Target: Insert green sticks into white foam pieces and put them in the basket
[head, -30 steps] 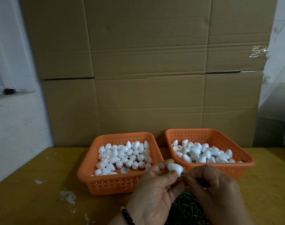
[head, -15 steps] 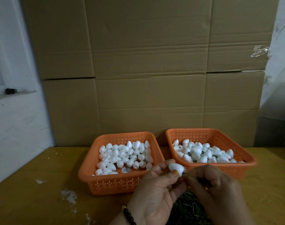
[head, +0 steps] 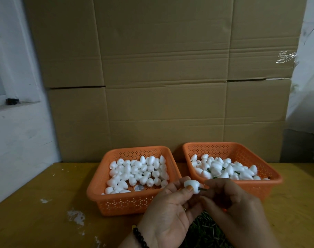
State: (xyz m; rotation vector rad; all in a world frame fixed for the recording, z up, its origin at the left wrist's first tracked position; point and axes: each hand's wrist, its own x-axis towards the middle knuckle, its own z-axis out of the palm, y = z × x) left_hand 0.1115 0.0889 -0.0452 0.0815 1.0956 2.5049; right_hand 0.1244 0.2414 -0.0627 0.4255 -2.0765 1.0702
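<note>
head view: 2 orange baskets, 2 hands
left basket (head: 99, 196): 10 o'clock of hands, dozens of plain foam pieces
right basket (head: 275, 178): 1 o'clock, foam with sticks
left hand (head: 167, 214): pinching 1 foam piece (head: 191, 185)
right hand (head: 239, 214): gripping 1 green stick (head: 202, 189), tip in foam
stick pile (head: 205, 231): 6 o'clock, uncountable

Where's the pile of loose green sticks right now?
Head view, bottom centre: the green stick pile lies on the table under both hands, in front of the two orange baskets.

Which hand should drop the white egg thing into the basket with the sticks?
Probably the right hand: it pinches the green stick in the foam piece, right beside the right basket of stuck pieces. The left hand is farther away.
</note>
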